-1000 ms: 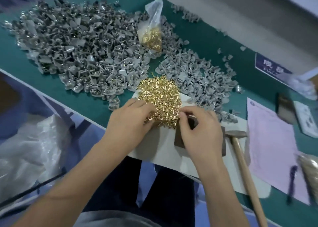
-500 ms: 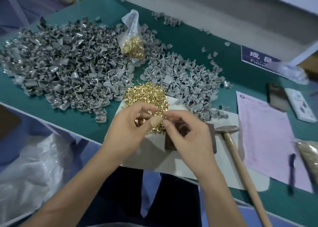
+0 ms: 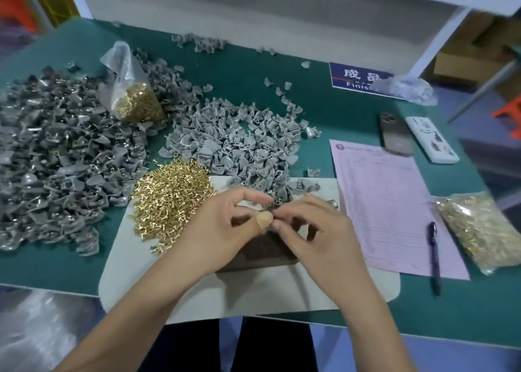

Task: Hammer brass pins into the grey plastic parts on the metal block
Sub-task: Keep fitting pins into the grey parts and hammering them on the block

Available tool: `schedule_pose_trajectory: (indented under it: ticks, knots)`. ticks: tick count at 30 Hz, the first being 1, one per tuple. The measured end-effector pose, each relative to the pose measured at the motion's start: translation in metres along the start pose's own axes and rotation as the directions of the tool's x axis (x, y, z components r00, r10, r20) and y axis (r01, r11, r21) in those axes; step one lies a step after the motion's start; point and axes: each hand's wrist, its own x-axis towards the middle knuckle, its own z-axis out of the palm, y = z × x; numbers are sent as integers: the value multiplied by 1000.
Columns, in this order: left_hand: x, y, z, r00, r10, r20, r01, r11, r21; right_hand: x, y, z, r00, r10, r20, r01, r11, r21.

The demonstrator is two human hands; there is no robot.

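My left hand (image 3: 225, 228) and my right hand (image 3: 315, 230) meet fingertip to fingertip above the dark metal block (image 3: 253, 256). Together they pinch a small grey plastic part (image 3: 277, 202). My left thumb tip wears a tan plaster. Any pin between the fingers is too small to see. A loose pile of brass pins (image 3: 169, 199) lies just left of my left hand, partly on the white mat (image 3: 135, 276). A heap of grey plastic parts (image 3: 239, 140) sits right behind my hands. Only the hammer's head (image 3: 333, 202) shows beside my right hand.
A larger heap of grey parts (image 3: 56, 160) fills the left of the green table, with a bag of brass pins (image 3: 132, 101) on it. To the right lie a pink form (image 3: 389, 202), a pen (image 3: 434, 253), a phone (image 3: 394, 137), a remote (image 3: 431, 140) and another pin bag (image 3: 485, 230).
My left hand has come off the brass pin pile and met my right hand over the block. The fingertips now pinch a grey part. The camera has tilted up.
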Motion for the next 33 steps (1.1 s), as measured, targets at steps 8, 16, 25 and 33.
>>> schedule_pose_trajectory:
  ticks: [8,16,25,33]
  knots:
    - [20,18,-12,943,-85,322,24,982,189,6,10,-19,991,67,119,-97,958,270]
    - [63,12,-17,985,152,76,-146,528,836,7,23,-7,853,497,-162,-371,794,482]
    - [82,1,-10,989,35,143,-141,486,862,4,24,1,851,504,-149,-382,788,483]
    - [66,5,-20,984,156,83,-168,680,714,1,17,-2,870,475,-129,-382,818,431]
